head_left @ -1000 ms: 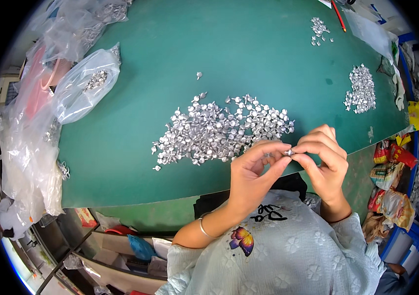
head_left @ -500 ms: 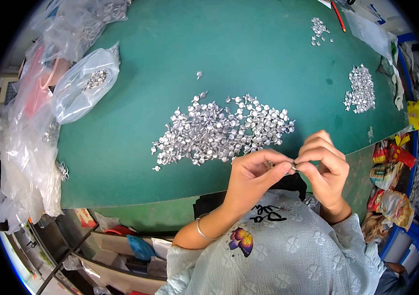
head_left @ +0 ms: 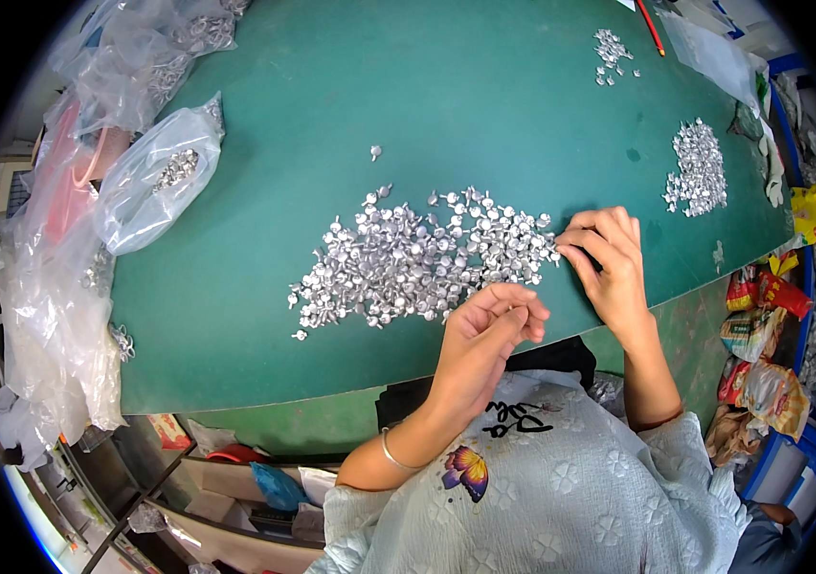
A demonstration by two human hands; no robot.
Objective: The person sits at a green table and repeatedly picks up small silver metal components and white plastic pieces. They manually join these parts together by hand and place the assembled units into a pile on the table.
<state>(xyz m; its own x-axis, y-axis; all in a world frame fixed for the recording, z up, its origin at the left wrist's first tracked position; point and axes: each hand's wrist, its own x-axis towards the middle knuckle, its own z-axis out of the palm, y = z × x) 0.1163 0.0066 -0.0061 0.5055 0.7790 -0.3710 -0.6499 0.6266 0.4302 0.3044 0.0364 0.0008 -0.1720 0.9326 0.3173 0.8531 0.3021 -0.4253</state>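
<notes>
A broad heap of small silver metal pieces (head_left: 398,258), each with a round head and a short stem, lies on the green tabletop (head_left: 264,373). My right hand (head_left: 609,258) reaches to the heap's right edge, thumb and fingers pinched around one small metal piece there. Nearer my body, my left hand (head_left: 489,330) hovers just in front of the heap with its fingers curled and thumb drawn in against them. Whatever it may hold is hidden by the fingers. One stray metal piece (head_left: 375,151) rests beyond the heap.
Two smaller groups sit at the right: a dense pile (head_left: 698,167) and a loose cluster (head_left: 611,57) near a red pencil (head_left: 651,27). Clear plastic bags (head_left: 164,177) with metal parts crowd the left edge. Colourful packets (head_left: 762,316) stand beyond the table's right edge.
My hands were together, working at a small piece between their fingertips. Now they are apart: the right has moved up to the heap's edge, and the left has drawn slightly left.
</notes>
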